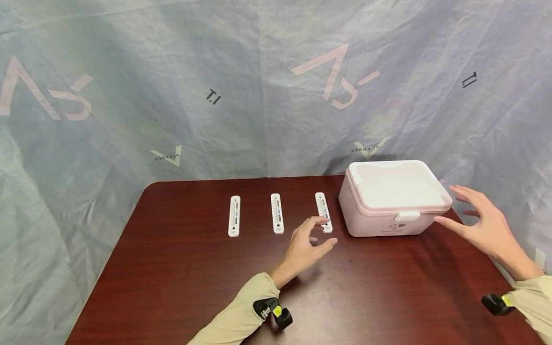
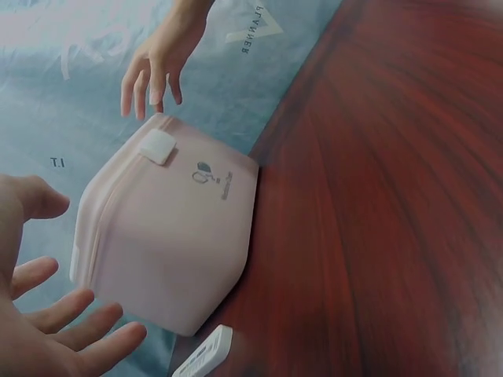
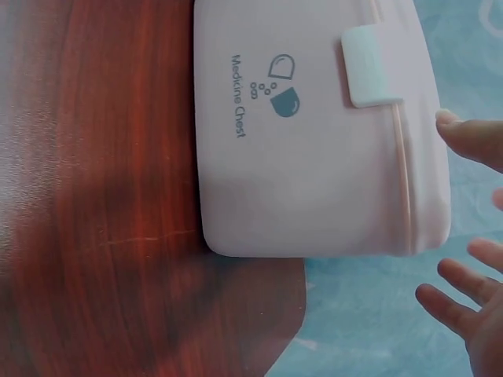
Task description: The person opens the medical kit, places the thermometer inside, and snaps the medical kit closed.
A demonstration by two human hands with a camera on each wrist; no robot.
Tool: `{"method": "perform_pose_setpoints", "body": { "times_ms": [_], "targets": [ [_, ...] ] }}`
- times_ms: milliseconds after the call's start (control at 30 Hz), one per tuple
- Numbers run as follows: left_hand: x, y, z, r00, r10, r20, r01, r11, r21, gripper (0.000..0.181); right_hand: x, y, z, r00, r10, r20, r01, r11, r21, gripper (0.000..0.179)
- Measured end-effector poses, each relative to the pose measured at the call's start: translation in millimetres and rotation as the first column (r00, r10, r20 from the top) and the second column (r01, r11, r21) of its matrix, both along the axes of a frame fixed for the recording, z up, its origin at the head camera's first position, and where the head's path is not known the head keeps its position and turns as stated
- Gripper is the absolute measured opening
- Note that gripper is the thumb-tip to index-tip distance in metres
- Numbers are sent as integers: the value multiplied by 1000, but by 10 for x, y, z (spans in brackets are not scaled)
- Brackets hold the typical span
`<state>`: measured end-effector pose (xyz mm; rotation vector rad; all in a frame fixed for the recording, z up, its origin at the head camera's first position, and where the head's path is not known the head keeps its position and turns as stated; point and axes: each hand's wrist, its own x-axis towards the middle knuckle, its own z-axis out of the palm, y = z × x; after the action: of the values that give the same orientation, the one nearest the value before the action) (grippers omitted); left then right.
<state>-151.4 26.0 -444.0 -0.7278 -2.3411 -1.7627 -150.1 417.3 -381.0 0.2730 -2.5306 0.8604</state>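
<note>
Loosely spread, left fingers (image 1: 316, 220) and right fingers (image 1: 471, 194) flank the "Medicine Chest" box (image 3: 306, 161).

A pale pink box (image 1: 394, 203) is parked upright on the right side of the head view, a bit below mid-height. Its lid (image 1: 396, 184) is closed, the chunky white latch (image 1: 407, 216) is folded down the front, and "Medicine Chest" is printed under a split-capsule logo.

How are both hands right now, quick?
Left hand: open, holding nothing, left of the medicine chest.
Right hand: open, holding nothing, beside its right end.
</note>
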Motion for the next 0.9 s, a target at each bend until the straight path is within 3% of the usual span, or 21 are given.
{"method": "perform_pose_setpoints", "body": {
  "times_ms": [233,533,700,900],
  "targets": [
    [-3,161,-1,996,-35,80,33,999,30,40,-81,40,27,999,32,42,-32,999,11,83],
    [-44,342,-53,985,-64,160,59,998,36,37,-242,66,92,984,52,168,-60,997,48,81],
    [-51,454,-74,975,-100,200,89,994,65,39,-301,76,118,972,44,231,-49,999,18,77],
    [-70,642,-106,966,-104,238,82,992,99,41,-362,90,115,973,40,227,-38,999,-10,70]
  ]
}}
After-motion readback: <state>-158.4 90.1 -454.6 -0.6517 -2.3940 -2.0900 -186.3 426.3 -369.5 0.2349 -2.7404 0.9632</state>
